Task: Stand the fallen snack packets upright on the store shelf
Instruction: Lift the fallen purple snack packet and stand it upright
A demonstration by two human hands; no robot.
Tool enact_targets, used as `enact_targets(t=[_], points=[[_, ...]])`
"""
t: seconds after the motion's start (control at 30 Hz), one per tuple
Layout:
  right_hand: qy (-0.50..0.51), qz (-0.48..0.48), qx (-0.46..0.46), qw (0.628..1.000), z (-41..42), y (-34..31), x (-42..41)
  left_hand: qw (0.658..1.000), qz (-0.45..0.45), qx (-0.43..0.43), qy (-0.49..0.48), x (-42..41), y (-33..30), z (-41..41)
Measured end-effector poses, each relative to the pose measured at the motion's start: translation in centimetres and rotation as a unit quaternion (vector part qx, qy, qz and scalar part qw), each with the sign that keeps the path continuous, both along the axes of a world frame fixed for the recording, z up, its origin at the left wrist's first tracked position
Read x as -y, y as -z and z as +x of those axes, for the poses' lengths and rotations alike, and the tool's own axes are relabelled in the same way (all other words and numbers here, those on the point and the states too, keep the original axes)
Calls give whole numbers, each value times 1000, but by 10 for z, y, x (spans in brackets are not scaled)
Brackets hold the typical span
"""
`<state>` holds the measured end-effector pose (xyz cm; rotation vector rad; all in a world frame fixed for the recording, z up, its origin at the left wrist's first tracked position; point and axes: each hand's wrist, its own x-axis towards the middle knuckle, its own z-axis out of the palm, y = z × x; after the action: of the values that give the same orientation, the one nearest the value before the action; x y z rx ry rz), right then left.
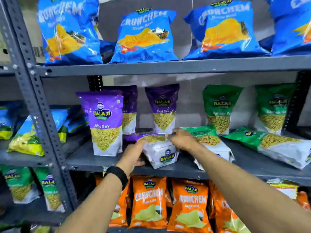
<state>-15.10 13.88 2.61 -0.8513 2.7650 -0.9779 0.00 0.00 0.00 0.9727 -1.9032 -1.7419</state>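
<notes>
On the middle shelf [104, 163], three purple Balaji sev packets [105, 122] stand upright; a fourth purple packet [159, 152] lies fallen, clamped between the left hand [133, 155] and right hand [182, 140]. Two green packets [218, 108] stand, and two green fallen packets [272, 143] lie flat.

Grey slotted-steel shelving [168, 68], grey wall [188, 98]

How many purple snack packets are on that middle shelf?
4: front-left purple packet standing, one behind it, middle one standing, fallen one between both hands. More may hide behind.
</notes>
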Motion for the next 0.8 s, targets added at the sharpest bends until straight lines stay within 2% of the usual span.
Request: enact_targets(t=[0.03,0.07,0.13,0.23,0.33,0.4,0.53,0.67,0.8], points=[[-4,10,63,998,-4,-1,8,997,72,-27,13,2,-2,-3],[-2,2,143,990,-5,-3,13,994,107,-22,30,7,0,-7],[13,-25,291,956,-5,-9,17,992,107,-9,62,15,-1,-15],[2,-27,358,933,-1,-10,19,986,136,7,101,20,2,-23],[-18,-45,427,903,10,-14,8,970,203,-49,126,25,1,-21],[-35,-81,421,903,21,-16,-2,968,194,-88,133,27,-1,-17],[-74,-228,362,901,35,-14,-25,962,131,-188,150,17,-19,-6],[-95,-378,317,865,49,-4,-42,950,55,-246,185,7,-27,4],[-106,-445,251,853,57,21,-53,936,17,-288,200,-3,-10,7]])
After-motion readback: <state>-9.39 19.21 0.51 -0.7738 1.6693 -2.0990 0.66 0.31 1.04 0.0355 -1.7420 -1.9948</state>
